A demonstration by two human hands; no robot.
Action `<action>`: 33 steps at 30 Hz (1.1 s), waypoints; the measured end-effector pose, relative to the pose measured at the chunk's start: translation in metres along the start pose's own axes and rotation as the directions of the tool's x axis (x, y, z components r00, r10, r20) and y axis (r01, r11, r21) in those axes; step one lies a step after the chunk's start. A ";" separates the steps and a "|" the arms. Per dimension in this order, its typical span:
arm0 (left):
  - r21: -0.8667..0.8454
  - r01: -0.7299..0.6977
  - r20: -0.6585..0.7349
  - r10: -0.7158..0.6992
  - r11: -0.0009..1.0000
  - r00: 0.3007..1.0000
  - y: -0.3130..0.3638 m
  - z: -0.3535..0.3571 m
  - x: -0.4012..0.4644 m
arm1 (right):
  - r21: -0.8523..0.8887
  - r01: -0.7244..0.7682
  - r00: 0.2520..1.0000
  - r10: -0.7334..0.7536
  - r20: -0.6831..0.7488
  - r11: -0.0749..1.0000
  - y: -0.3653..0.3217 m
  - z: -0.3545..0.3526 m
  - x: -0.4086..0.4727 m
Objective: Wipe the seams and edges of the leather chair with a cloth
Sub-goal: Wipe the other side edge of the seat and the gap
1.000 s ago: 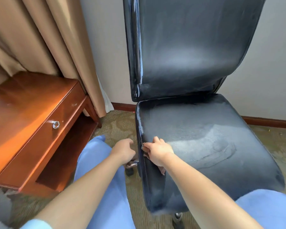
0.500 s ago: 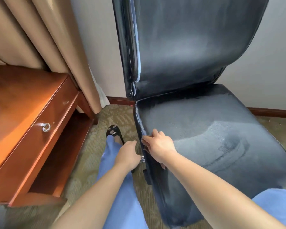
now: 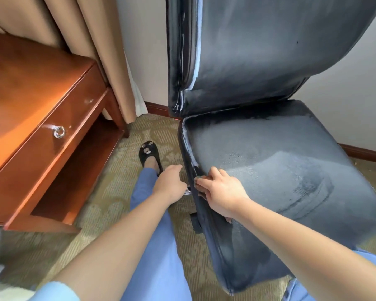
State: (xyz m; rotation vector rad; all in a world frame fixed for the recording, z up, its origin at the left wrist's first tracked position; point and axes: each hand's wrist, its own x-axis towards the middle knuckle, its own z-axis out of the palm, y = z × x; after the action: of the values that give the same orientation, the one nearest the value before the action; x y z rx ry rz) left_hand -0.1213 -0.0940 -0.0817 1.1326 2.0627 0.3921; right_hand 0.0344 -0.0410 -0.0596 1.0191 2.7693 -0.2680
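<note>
A person's right hand [image 3: 220, 190] presses a small dark cloth [image 3: 199, 181], mostly hidden under curled fingers, against the left edge seam of the leather chair [image 3: 269, 161] seat, while the left hand [image 3: 169, 184] hovers beside it, fingers loosely bent and apparently empty. Dusty film covers seat and backrest, suggesting most edges remain unwiped.

We see a dark blue-black leather chair [image 3: 269, 159] streaked pale grey. Our trousers [image 3: 156, 246] are light blue. The carpet [image 3: 109, 205] shows an olive-beige pattern beside a reddish-brown bench [image 3: 30, 88].
</note>
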 end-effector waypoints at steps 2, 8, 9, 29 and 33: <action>0.016 0.003 0.005 -0.003 1.000 1.000 -0.001 0.002 -0.003 | -0.034 0.022 1.000 -0.022 0.000 0.999 0.002 0.003 -0.011; 0.008 0.041 0.028 -0.041 0.999 0.999 -0.001 0.019 -0.008 | -0.141 0.073 0.997 -0.076 -0.015 0.987 0.003 0.011 -0.024; -0.003 0.044 0.031 -0.044 0.999 0.999 0.000 0.021 -0.008 | -0.164 0.066 0.997 -0.073 -0.037 0.984 0.003 0.012 -0.020; -0.128 0.074 0.019 -0.072 0.989 0.997 -0.013 0.021 0.001 | -0.007 0.106 0.989 -0.106 -0.102 0.994 0.003 -0.003 0.028; -0.128 0.066 0.007 -0.065 0.990 0.998 -0.011 0.021 0.006 | 0.007 0.183 0.978 -0.181 -0.105 0.983 0.015 0.004 0.014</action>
State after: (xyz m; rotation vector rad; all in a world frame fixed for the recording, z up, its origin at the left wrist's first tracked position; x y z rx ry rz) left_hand -0.1144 -0.0966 -0.1052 0.9857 2.0353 0.4835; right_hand 0.0340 -0.0219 -0.0683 0.8050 2.9643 -0.2701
